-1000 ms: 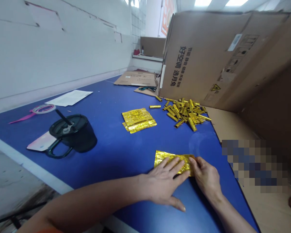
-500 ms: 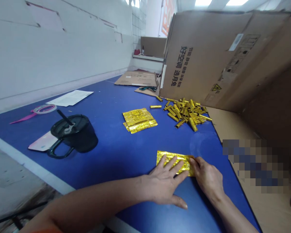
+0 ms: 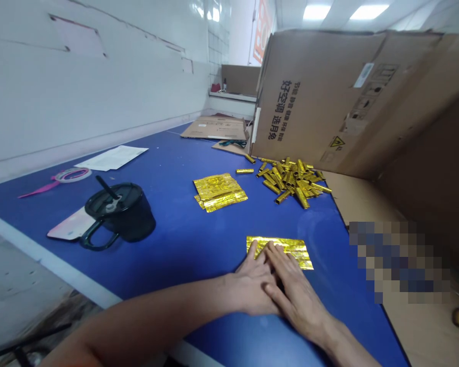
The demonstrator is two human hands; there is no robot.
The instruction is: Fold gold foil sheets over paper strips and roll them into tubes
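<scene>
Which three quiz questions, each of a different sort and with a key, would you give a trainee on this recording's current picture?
1. Multiple choice: which lies nearest the large cardboard box?
A) the white papers
B) the pile of gold tubes
C) the dark mug
2. True or false: the two hands are held wide apart.
3. Fill in the blank: the fingers of the left hand rest on a flat gold ____.

Key:
1. B.
2. False; the right hand overlaps the left hand in this view.
3. Sheet.
</scene>
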